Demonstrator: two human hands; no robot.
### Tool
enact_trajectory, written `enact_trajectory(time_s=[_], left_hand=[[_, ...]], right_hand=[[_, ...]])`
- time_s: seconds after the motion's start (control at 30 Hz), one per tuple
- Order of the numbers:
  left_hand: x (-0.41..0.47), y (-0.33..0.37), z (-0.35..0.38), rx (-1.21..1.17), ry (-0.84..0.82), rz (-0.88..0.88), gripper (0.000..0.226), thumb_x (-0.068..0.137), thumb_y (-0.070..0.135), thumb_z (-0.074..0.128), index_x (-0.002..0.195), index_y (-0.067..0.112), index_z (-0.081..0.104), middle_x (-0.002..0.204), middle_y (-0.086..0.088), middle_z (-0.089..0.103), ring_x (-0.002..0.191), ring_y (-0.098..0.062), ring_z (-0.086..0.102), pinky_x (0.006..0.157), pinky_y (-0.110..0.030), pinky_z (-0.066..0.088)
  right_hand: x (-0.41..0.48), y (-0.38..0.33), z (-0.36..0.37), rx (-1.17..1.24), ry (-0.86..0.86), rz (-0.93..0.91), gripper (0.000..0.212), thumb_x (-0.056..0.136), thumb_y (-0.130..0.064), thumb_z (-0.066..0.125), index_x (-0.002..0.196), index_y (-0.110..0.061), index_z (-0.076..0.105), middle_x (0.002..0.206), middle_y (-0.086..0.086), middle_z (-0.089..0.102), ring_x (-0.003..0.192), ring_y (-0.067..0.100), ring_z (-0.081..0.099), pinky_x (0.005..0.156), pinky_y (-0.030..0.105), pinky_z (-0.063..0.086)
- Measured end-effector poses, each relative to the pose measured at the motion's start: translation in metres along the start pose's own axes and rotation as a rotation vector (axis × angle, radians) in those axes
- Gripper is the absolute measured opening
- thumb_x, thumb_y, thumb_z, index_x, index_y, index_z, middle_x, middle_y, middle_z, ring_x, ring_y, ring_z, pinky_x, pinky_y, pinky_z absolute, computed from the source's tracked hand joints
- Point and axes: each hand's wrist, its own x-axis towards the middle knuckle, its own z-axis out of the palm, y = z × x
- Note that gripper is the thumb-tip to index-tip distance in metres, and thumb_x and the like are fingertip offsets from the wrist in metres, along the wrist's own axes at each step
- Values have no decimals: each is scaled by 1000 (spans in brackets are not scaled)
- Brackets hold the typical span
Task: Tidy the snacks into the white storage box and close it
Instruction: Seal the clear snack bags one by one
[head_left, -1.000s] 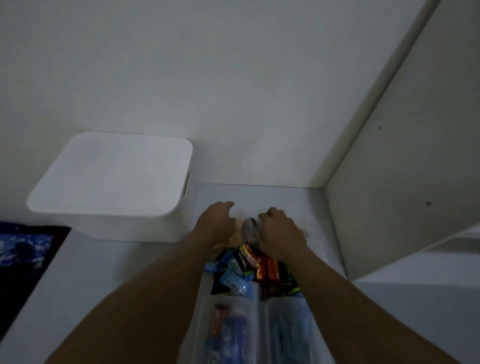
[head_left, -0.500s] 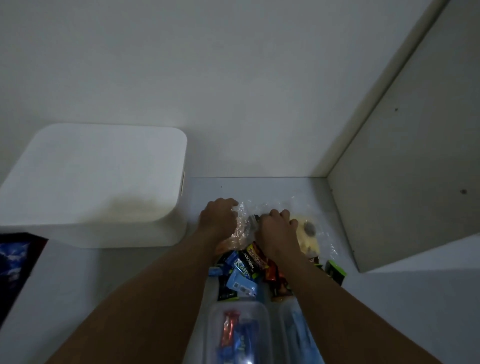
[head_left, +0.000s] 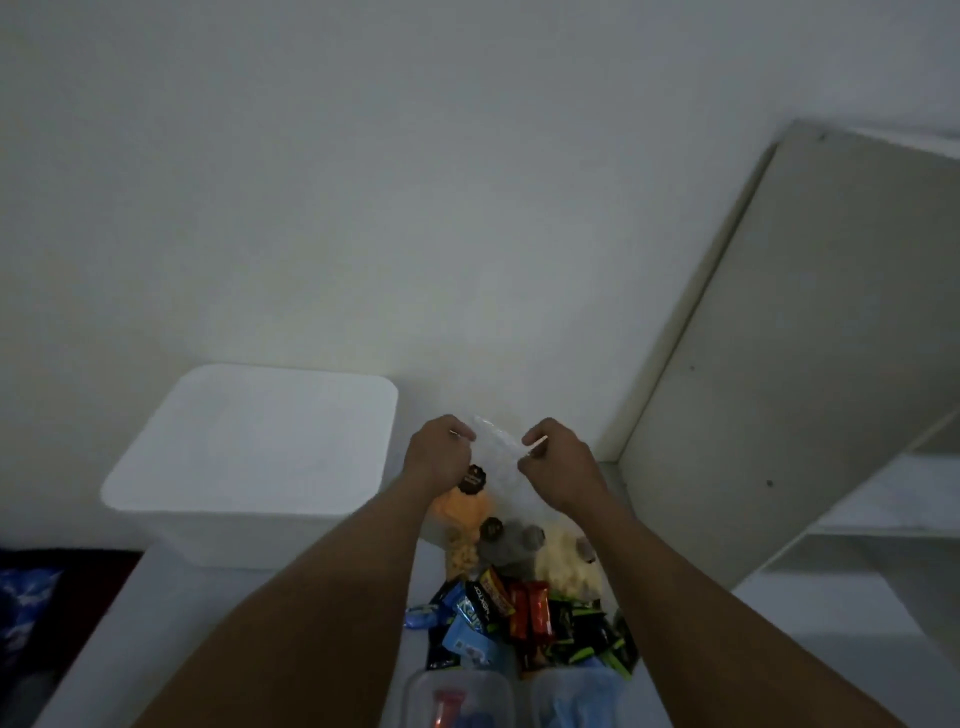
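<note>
The white storage box (head_left: 249, 467) stands at the left with its lid on. My left hand (head_left: 439, 454) and my right hand (head_left: 558, 462) each pinch a top corner of a clear plastic bag (head_left: 498, 467) and hold it up off the surface. Inside the bag hang orange, grey and pale yellow snacks (head_left: 514, 545). Below the bag lies a pile of small wrapped snacks (head_left: 519, 618) in blue, red, black and green. Both forearms cross the lower half of the view.
Two clear plastic containers (head_left: 457, 696) holding packets sit at the bottom edge, nearest me. A white shelf unit panel (head_left: 779, 389) rises at the right, with shelves behind it. A plain wall backs the white surface (head_left: 135, 623). Dark blue fabric (head_left: 31, 613) lies at the far left.
Both hands have risen from the surface, lifting the clear bag by its top so its contents hang below. The view has tilted upward.
</note>
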Motion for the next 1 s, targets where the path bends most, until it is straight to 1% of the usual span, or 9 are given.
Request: enact_trajectory(time_s=[0.07,0.1,0.2,0.33,0.47,0.57,0.73,0.87,1.0], left_hand=[[-2,28,-15,-97,-25,-14,24,83,3,52,78,21,66,98,-8,72,88,-26,65,72,-30,52],[-4,42,-22,-146,-48,-23,22,82,2,54,78,19,67,99,-10,73,85,-26,65,69,-31,52],[-12,80,-43,-250,-94,-51,15,85,5,59,93,13,69,94,-6,75,74,-18,63,63,-26,45],[-22,121,-70,-315,-146,9,9,88,17,66,95,15,70,95,-2,76,78,-16,68,71,-30,50],[-24,151,-98,-357,-145,82,6,88,22,68,90,16,69,98,-4,77,85,-18,71,75,-36,56],[-27,170,-117,-373,-134,104,5,88,21,68,91,16,69,97,-2,77,94,-21,73,81,-40,57],[-34,193,-136,-432,-127,177,21,89,24,70,105,11,70,99,-3,76,84,-17,72,79,-38,59],[-37,205,-143,-426,-132,225,20,88,24,71,104,13,72,99,-4,77,89,-17,73,81,-38,59],[-41,214,-144,-428,-156,252,19,88,27,72,102,15,72,98,-3,77,92,-17,73,80,-38,60]], right_hand=[[1,-21,-26,77,36,-9,21,86,-14,69,104,-19,60,87,-1,64,77,15,61,56,22,42],[2,-30,-37,111,56,-14,21,84,-15,71,103,-19,63,90,0,66,82,16,63,60,22,43],[5,-55,-67,232,127,-45,8,80,-13,73,87,-15,73,89,-1,71,87,16,66,72,25,47],[3,-90,-103,345,139,-99,1,83,-9,73,83,-10,73,85,0,71,74,10,61,67,24,45],[2,-124,-130,430,139,-160,6,84,-7,73,89,-3,73,85,-1,71,77,8,62,69,24,46],[3,-145,-142,457,131,-203,10,84,-9,73,92,-2,74,92,10,72,76,16,61,67,28,47],[2,-170,-156,504,110,-237,10,85,-11,72,92,-4,73,94,13,73,78,17,65,68,31,51],[-3,-177,-166,490,89,-264,14,85,-18,74,94,-7,74,88,8,72,78,15,67,68,28,50],[-10,-182,-174,480,97,-276,13,84,-17,74,89,-6,73,81,7,71,74,15,66,69,30,50]])
